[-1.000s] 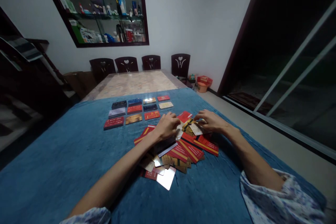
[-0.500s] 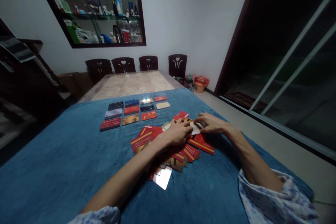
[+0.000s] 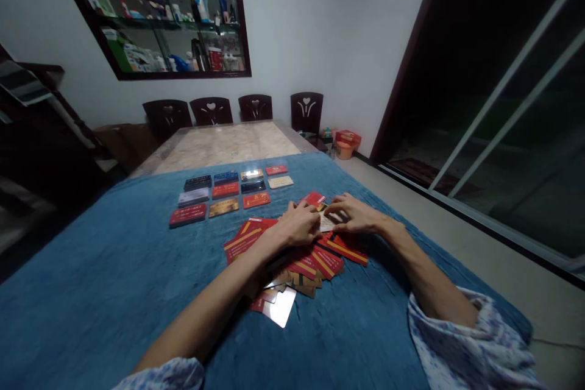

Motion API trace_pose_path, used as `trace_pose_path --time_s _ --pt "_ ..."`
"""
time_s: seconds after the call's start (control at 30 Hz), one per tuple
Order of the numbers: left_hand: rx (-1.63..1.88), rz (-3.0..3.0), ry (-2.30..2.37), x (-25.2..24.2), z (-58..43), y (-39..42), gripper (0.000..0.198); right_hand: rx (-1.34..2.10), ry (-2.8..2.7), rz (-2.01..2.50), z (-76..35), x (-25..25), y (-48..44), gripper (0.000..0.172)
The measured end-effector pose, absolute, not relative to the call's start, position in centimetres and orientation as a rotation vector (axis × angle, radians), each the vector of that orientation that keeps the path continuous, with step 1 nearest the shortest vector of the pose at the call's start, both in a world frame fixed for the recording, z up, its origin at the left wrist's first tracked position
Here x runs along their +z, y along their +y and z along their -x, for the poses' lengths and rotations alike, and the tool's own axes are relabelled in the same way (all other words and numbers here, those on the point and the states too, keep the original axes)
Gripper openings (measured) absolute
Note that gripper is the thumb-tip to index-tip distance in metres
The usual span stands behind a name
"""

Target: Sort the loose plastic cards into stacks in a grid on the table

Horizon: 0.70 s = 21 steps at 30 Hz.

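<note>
A loose heap of cards (image 3: 328, 262), mostly red with yellow stripes, is spread on the blue cloth. Over the heap's upper middle lies my left hand (image 3: 297, 224), its fingers curled downward. What is under those fingertips is hidden. My right hand (image 3: 353, 213) comes in from the right, with bent fingers and thumb around the edge of a pale card (image 3: 327, 222). Another red card (image 3: 313, 198) sticks out behind the hands. At the near end of the heap, a shiny white card (image 3: 282, 306) reflects the light.
Beyond the heap, neat card stacks stand in rows, among them a dark red stack (image 3: 187, 215), a gold stack (image 3: 223, 207) and a cream stack (image 3: 280, 182). The blue cloth (image 3: 114, 268) covers the near part of a marble-topped table (image 3: 228, 143). Dark chairs (image 3: 307, 111) stand behind it.
Both hands have shifted slightly left over the heap, the left hand a little more. The pale card has moved left with the right hand. The camera view has turned slightly.
</note>
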<state>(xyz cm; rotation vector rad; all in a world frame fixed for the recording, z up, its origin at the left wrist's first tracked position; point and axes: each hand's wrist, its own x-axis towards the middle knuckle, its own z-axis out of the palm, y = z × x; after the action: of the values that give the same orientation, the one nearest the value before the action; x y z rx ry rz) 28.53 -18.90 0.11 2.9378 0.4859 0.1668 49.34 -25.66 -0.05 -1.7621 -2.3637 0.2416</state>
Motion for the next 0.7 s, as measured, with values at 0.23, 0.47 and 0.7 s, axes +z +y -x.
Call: trace_pose_path --time_s 0.23,0.47,0.7 --pt "0.187 -2.908 0.536 -0.4 -28.4 -18.5 0.011 0.275 -2.367 1.66 -49.6 -0.5 -25.5 0.04" --pt "0.155 -2.99 0.47 0.2 -28.1 -18.3 0.014 0.253 -2.357 1.631 -49.4 -0.4 -25.6 0.035" --pt "0.178 -2.962 0.439 0.1 -27.3 -17.2 0.017 0.233 -2.351 1.567 -49.1 -0.1 -25.8 0.027"
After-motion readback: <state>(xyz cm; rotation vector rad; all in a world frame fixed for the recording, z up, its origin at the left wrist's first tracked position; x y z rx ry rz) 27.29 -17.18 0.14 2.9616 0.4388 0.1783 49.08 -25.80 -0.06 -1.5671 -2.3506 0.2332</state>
